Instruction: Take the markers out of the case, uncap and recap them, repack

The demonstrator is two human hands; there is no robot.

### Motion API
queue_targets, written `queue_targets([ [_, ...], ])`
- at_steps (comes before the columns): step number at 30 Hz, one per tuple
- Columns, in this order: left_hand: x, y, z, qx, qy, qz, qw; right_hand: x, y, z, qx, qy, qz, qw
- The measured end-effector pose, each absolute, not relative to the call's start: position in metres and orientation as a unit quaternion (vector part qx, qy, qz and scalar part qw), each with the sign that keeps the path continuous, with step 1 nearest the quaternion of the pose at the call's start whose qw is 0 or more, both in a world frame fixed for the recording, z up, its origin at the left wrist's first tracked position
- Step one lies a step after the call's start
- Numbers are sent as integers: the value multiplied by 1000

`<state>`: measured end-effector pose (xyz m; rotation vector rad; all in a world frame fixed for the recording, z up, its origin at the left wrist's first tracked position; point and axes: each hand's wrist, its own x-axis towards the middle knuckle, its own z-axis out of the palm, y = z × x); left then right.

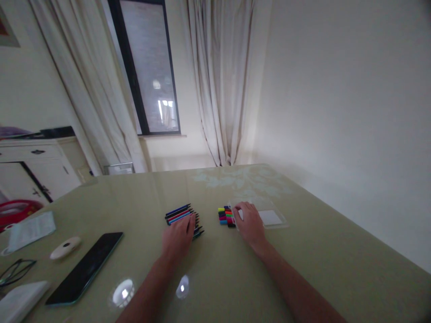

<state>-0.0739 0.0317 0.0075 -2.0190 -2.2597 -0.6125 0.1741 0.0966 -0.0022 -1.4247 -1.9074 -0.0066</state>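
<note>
Several felt-tip pens (178,211) with dark, red and blue barrels lie side by side on the table, their dark tips pointing right. My left hand (178,235) lies over the near part of this row, its fingers closed down on a pen and hiding part of the row. Just right of the middle, several short coloured pieces (222,216) that look like pen caps or pen ends sit in a block. My right hand (248,222) is beside them, its fingers closed on the left edge of a clear plastic case (278,220) with a white insert. My fingers cover part of that edge.
On the greenish table (141,193) at the left are a dark phone (85,268), an oval white object (65,248), a pale packet (31,231), a black cable or glasses frame (16,271) and a white box (22,301). A wall (353,134) borders the right edge.
</note>
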Motion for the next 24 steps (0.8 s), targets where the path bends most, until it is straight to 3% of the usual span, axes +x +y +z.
queue_targets([
  [7,-85,32,18,-613,-774,-155,33,169,94,-7,-562,-735,13,378],
  [14,-99,32,23,-640,-748,-168,52,170,93,-5,-557,-762,5,329],
  [24,-111,32,15,-785,-588,-183,-66,166,85,2,-542,-798,-3,264],
])
